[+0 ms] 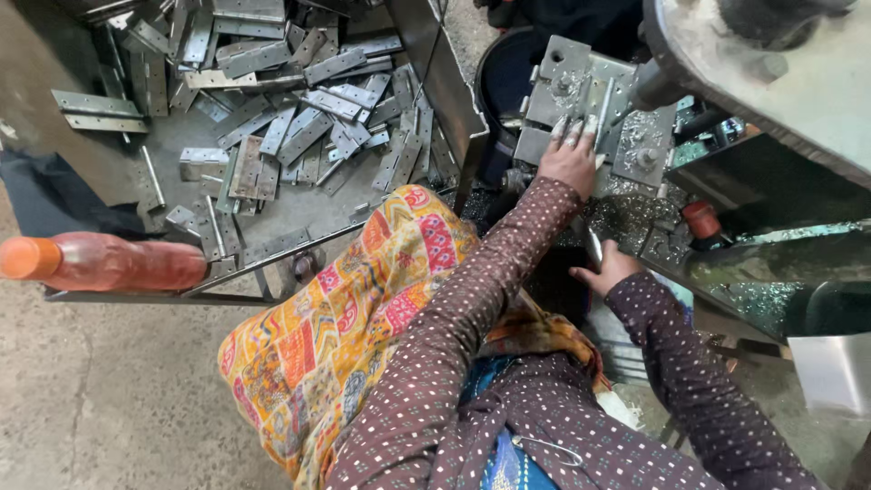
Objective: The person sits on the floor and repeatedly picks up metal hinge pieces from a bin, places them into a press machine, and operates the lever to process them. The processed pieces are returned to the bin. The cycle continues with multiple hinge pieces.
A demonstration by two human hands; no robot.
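Hinge plate (pixel 602 111) stood upright in the steel jig (pixel 581 100) at one o'clock, steadied by the left hand (pixel 570 161), whose fingers lay extended on the jig face, not closed around anything. Right hand (pixel 610 269), at three o'clock of centre, gripped a narrow metal piece (pixel 592 245). Loose hinge leaves filled the tray (pixel 299 209) at eleven o'clock. Advisable practice: seat the plate flush against the jig and keep fingertips off the clamping faces.
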